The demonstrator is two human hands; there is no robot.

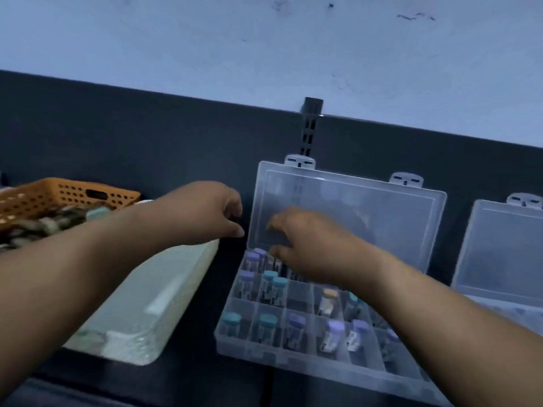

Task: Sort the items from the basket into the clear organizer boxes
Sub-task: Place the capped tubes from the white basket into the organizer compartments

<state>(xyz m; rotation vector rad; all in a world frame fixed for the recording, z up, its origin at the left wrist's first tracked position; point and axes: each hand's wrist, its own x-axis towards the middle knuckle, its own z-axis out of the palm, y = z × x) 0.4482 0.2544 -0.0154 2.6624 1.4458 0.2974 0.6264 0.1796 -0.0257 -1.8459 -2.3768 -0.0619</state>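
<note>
Dark surface (205, 386) runs along a pale wall (264, 39). Your orange basket (73, 189) sits far back on the left, with more things heaped inside. Your left hand (205, 212) is the nearer one to it; the basket lies to that hand's left. That hand floats between the basket and the open clear box (293, 365). Its fingers are curled, and I cannot tell if they hide anything. Your right hand (305, 248) is over the box's back left corner, fingers pointing down among the little tubes (269, 284). It is too blurry to tell if it pinches one. The tubes stand up with their caps on top. I think the next grab from the basket suits your left hand best.
</note>
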